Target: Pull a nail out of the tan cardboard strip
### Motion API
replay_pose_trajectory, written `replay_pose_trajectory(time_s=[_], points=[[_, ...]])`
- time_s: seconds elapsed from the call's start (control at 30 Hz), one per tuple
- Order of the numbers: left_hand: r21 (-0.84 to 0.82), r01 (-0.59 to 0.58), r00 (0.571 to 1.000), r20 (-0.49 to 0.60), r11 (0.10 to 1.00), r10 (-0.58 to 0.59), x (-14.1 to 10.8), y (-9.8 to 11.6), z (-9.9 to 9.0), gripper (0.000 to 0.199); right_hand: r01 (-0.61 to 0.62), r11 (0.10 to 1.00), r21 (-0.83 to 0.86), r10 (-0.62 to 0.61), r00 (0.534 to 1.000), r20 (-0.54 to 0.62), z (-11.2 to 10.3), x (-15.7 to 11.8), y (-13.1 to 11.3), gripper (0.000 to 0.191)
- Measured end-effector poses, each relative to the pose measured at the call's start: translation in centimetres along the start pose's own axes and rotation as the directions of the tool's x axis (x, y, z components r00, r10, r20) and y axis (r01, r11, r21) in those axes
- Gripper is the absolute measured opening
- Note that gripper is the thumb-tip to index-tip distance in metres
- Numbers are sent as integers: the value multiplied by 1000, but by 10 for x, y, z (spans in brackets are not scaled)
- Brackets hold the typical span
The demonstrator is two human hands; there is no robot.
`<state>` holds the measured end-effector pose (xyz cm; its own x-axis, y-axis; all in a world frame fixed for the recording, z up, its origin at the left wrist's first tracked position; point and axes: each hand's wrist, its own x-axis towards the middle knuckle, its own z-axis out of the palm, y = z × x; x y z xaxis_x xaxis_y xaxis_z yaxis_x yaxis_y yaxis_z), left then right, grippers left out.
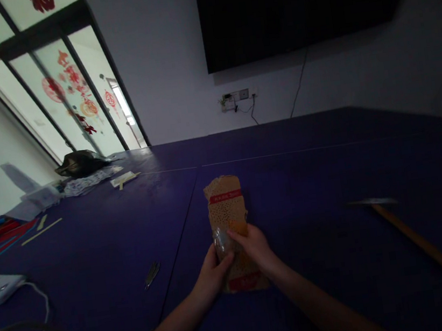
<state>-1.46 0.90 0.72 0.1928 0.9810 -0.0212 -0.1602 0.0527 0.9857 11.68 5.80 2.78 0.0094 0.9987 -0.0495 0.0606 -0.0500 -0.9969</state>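
Observation:
A worn cardboard strip (226, 208) with red printed bands and small dark spots or holes is upright in view before me, on or just above the purple table. A clear, shiny plastic piece (222, 241) is in front of its middle. My left hand (213, 272) closes around the plastic from the left, thumb on top. From the right, my right hand (256, 246) grips it too, thumb over its upper edge. The fingers underneath are hidden, so whether they also hold the cardboard does not show. A small bunch of thin metal nails (153, 274) lies to the left.
A hammer (422, 245) with a long wooden handle lies on the table (307, 176) at right. A white device (0, 289) with cables is at left, near coloured strips (2, 233). Farther back are a black bag (82, 163) and papers (90, 181).

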Motion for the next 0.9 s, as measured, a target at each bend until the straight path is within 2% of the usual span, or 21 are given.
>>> replay_pose_trajectory(time_s=[0.07,0.17,0.27,0.33,0.4,0.47,0.57,0.63,0.73,0.9], points=[[-3,-14,1000,-23,1000,13,-1,-4,-1,53,0,1000,15,1,998,-58,6,-5,6,38],[8,-36,999,-31,999,36,0,-3,-5,51,1,998,58,3,998,-67,9,-10,8,41],[40,-33,999,-36,999,34,10,16,-20,50,6,994,107,-1,999,-48,9,-12,9,44],[84,-23,995,-96,996,31,22,40,-41,50,3,992,123,4,998,-59,7,-9,13,48],[236,86,975,-218,968,-33,35,69,-68,49,-5,993,122,14,997,-76,7,-5,20,50],[284,149,958,-278,947,-67,48,93,-98,50,-9,994,108,19,996,-88,7,-2,28,50],[327,247,933,-333,912,-134,61,112,-136,46,1,997,74,6,996,-93,11,1,37,49],[353,323,914,-358,878,-192,66,111,-152,38,15,998,56,-10,996,-93,13,1,40,48],[397,415,888,-371,819,-271,72,100,-161,24,37,998,41,-33,995,-95,14,0,41,45],[490,469,875,-374,734,-309,83,86,-165,27,66,998,25,-64,995,-79,14,-2,41,35]])
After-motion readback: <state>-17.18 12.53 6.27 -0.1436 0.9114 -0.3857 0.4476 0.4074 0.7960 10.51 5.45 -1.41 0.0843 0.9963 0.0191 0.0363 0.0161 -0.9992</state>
